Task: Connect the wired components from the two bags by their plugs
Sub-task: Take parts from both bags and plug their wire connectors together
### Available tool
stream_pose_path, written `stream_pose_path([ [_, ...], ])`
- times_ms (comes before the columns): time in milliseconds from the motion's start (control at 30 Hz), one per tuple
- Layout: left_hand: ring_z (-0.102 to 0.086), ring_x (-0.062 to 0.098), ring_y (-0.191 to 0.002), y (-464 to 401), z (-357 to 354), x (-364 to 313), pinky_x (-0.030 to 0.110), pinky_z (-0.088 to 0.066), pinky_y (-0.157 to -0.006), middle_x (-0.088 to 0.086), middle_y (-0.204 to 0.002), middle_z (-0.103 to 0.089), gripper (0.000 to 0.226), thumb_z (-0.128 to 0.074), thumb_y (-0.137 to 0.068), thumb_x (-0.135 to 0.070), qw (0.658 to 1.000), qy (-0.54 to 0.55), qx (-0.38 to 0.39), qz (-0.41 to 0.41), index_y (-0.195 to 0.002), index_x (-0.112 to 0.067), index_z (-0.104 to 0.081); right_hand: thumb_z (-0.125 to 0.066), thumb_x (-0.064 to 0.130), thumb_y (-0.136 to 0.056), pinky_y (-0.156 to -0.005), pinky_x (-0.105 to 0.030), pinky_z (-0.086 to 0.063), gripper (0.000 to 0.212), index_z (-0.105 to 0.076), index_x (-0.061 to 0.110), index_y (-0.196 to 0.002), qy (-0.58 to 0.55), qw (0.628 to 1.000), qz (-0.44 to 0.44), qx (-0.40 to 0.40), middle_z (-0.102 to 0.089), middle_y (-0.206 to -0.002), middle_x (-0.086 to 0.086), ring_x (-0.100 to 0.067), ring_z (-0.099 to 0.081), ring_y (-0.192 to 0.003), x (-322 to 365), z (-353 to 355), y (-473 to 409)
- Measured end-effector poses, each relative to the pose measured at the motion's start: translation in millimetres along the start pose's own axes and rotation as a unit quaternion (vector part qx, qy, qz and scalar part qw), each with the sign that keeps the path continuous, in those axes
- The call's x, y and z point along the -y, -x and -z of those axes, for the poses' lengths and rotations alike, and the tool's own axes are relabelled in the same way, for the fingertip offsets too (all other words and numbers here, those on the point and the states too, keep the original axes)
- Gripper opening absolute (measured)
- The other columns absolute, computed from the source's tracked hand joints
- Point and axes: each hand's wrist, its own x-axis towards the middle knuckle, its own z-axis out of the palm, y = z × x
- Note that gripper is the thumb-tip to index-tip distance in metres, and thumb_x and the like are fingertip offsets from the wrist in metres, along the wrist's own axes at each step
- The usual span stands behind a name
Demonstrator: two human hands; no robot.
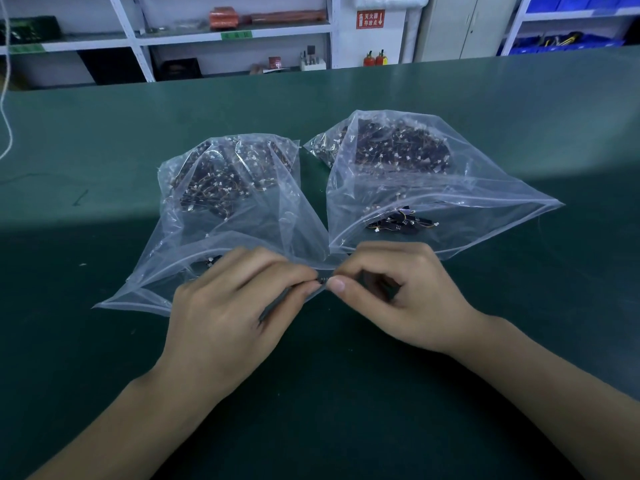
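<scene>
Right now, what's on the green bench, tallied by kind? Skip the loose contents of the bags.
Clear plastic bags of wired components: 2, left bag, right bag
Hands pinching a small dark part: 2, left hand, right hand
Total: 4

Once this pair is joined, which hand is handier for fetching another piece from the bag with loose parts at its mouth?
Probably the right hand: the right bag opens just beyond it, with loose components at the mouth.

both forearms reach forward; left hand (225,306) and right hand (394,292) meet fingertip to fingertip, fingers curled in a pinch, thumbs nearly touching.
</scene>
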Motion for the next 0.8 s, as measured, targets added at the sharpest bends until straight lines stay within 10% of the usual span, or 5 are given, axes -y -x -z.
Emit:
stream_pose_path([
  [800, -0.055, 0.000, -0.084, 0.4, -3.1, -1.7, 0.027, -0.048, -0.066, -0.020, -0.095, -0.063, 0.008, -0.078, -0.098, -0.022, 0.994, 0.079, 0.019, 0.079, -0.093, -0.016, -0.080, -0.080, 0.014, -0.096, -0.063, -0.011, -0.035, 0.003, -0.078, 0.012, -0.094, -0.005, 0.999, 0.026, -0.031, -0.062, -0.086, 0.023, -0.008, -0.047, -0.059, -4.7, 1.1, -1.7],
])
